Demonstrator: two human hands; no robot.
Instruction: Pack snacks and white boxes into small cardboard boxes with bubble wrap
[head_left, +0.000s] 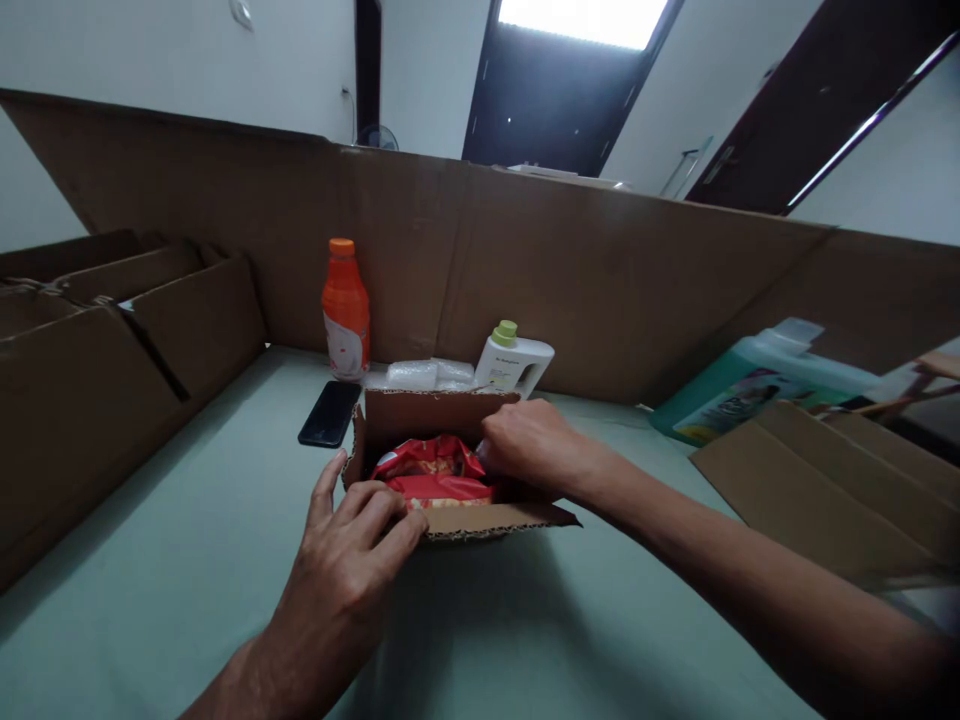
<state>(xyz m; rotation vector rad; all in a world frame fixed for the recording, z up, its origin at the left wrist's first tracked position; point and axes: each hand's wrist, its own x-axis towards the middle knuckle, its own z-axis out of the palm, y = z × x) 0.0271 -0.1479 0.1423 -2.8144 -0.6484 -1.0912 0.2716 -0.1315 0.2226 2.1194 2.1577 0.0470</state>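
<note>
A tall cardboard wall [585,270] backs the pale green surface [187,560], with flattened cartons [90,370] to the left and more cardboard [817,490] to the right beside a large green jug [750,385] lying on its side. Near the middle sits a small open box [442,440], its flaps up, holding a red packet [435,470]. The left hand [352,550] rests on the near left flap, fingers [390,520] curled loosely over the edge. The right hand [529,445] reaches into the box, fingers bent down on the packet's right end; whether they pinch it I cannot tell. The packing step looks in hand; seating the packet flat seems due before the flaps fold. Behind stand 1 orange bottle [346,310], 1 white bottle [514,365], a clear wrap [427,374] and a phone [330,413].
</note>
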